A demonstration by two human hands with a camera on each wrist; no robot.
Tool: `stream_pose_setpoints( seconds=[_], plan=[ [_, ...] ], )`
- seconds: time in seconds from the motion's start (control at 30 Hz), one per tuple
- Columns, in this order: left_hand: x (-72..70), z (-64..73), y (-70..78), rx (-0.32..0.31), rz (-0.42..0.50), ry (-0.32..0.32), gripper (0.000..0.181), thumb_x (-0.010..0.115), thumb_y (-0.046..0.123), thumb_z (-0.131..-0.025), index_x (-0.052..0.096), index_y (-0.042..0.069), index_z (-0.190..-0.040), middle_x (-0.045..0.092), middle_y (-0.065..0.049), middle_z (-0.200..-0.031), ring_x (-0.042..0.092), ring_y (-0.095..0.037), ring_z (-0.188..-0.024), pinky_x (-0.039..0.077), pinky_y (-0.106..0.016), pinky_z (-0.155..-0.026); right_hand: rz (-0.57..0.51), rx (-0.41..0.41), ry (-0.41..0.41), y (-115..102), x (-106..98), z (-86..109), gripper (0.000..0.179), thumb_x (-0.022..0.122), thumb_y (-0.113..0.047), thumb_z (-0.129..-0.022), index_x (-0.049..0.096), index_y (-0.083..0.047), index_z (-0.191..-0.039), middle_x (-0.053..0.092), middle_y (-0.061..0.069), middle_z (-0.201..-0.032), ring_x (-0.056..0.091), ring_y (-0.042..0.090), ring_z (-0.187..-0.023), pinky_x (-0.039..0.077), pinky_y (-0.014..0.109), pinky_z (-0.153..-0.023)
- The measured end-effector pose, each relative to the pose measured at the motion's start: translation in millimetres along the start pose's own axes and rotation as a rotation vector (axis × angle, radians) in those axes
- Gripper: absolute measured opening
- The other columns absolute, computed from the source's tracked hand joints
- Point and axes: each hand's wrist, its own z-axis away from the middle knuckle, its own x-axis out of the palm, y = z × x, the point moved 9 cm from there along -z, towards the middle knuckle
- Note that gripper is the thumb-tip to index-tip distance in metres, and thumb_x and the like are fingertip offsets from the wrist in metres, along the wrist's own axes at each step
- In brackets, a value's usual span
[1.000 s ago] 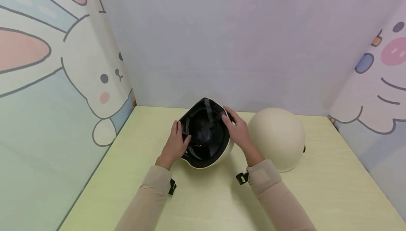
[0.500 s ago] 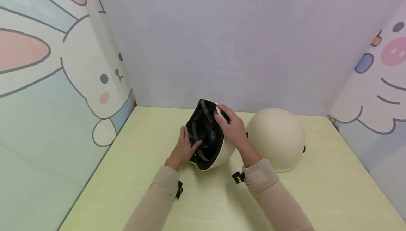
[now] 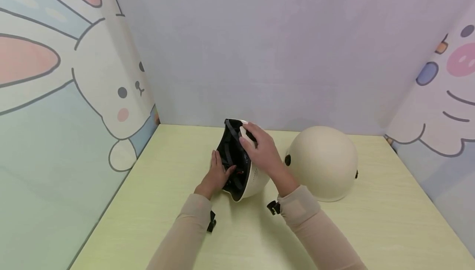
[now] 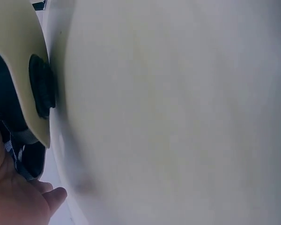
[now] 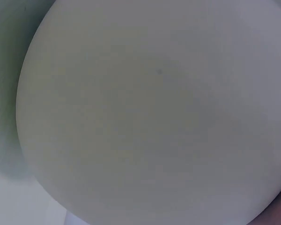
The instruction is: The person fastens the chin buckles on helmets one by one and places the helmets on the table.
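A cream helmet (image 3: 257,181) is tipped on its side at the table's middle, its black lined inside turned to the left. My left hand (image 3: 215,177) holds the lower left rim, thumb over the edge into the lining and fingers along the outside. On the upper right rim my right hand (image 3: 265,152) grips the shell near a black side fitting. A dark strap (image 3: 231,129) runs across the opening. In the left wrist view, a round black knob (image 4: 41,86) sits on the shell above the left hand (image 4: 18,199). Smooth pale shell (image 5: 150,112) fills most of the right wrist view.
A second cream helmet (image 3: 323,163) stands dome up just right of the right forearm, black knobs at its sides. The pale yellow table (image 3: 393,204) meets a grey back wall (image 3: 259,55). Side walls carry a rabbit print (image 3: 100,80) and a pig print (image 3: 460,64).
The held helmet has turned so its opening faces more to the left and more outer shell shows. My right hand has moved left with it; my left hand has shifted slightly right.
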Motion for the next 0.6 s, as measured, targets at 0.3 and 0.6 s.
stream_pose_setpoints(
  seconds=[0.3,0.6],
  plan=[
    [2.2,0.1,-5.1,-0.019,0.088,-0.04,0.096,0.044,0.055,-0.1,-0.007,-0.007,-0.151,-0.01,-0.025,-0.158,0.024,-0.042,-0.139,0.031,-0.047,-0.107,0.083,-0.034,-0.021,-13.7,7.1,-2.2,0.045,0.05,-0.029,-0.102,0.053,-0.005,-0.14,0.045,0.016,-0.145,0.039,0.031,-0.135,0.027,0.051,-0.108],
    [-3.6,-3.3,-10.8,-0.004,0.197,0.039,0.095,0.055,0.05,-0.097,0.002,-0.006,-0.153,0.003,-0.025,-0.158,0.028,-0.042,-0.137,0.03,-0.05,-0.107,0.041,-0.029,-0.028,-9.1,7.9,-5.8,0.045,0.047,-0.031,-0.103,0.053,-0.005,-0.14,0.045,0.016,-0.145,0.038,0.029,-0.136,0.027,0.049,-0.109]
  ],
)
